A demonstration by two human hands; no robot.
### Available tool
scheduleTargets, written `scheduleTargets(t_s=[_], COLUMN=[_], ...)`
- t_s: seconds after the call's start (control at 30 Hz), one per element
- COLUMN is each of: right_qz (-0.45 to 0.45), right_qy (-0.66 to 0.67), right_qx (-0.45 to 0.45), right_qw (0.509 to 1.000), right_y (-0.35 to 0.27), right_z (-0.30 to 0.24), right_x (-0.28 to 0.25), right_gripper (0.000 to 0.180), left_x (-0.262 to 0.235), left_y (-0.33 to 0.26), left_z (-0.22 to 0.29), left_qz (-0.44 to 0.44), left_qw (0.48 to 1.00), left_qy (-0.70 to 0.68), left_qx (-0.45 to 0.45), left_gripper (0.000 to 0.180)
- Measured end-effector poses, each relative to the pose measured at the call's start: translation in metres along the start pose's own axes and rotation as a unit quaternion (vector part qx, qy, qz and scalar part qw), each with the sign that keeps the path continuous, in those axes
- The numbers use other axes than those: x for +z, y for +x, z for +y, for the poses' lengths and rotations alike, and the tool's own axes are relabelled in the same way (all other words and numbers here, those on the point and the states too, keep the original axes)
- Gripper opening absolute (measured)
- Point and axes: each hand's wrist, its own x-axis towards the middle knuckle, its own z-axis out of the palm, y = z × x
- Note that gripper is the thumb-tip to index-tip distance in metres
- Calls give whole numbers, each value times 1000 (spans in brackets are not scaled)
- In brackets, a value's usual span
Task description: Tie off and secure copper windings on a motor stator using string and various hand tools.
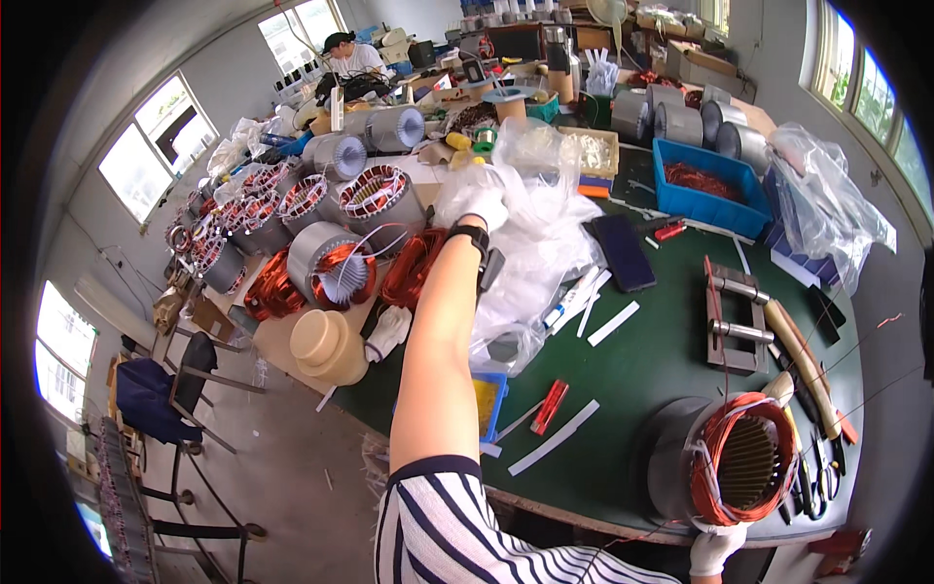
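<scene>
Our gloved left hand (484, 206) grabs the soft, light clear plastic bag (545, 243) mid-counter (it crinkles; pinch an edge). Our right hand (717, 547) grips the heavy motor stator (725, 457) near us.

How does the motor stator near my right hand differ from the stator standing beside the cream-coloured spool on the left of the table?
The stator at the right hand lies at the near table edge, its open bore facing the camera, with copper coils ringing the rim. The stator by the cream spool sits far across the table and has white paper strips filling its bore. The near one looks larger, though it is closer. Both are grey metal cylinders wound with orange copper wire.
</scene>
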Motion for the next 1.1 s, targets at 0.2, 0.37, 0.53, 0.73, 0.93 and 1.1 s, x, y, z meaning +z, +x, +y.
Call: scheduleTargets(t_s=[0.2,0.37,0.53,0.73,0.93,1.1], right_qz=[82,-8,136,3,-30,-50], right_qy=[336,294,634,127,232,255], right_qx=[279,244,416,172,220,242], right_qw=[896,924,638,977,947,935], right_y=[-13,22,20,18,53,49], right_z=[17,-21,-32,-23,-55,-49], right_x=[18,-5,1,0,-26,-28], right_gripper=[25,30,24,20,18,20], left_x=[-12,16,40,46,55,41], left_y=[-3,12,29,41,36,36], left_z=[9,-44,-53,-39,-37,-20], left_qz=[124,71,49,-13,30,59], left_qw=[982,980,987,974,967,966], left_qy=[55,26,-13,0,34,91], left_qx=[-134,-182,-152,-226,-249,-236], left_gripper=[26,22,24,27,25,21])
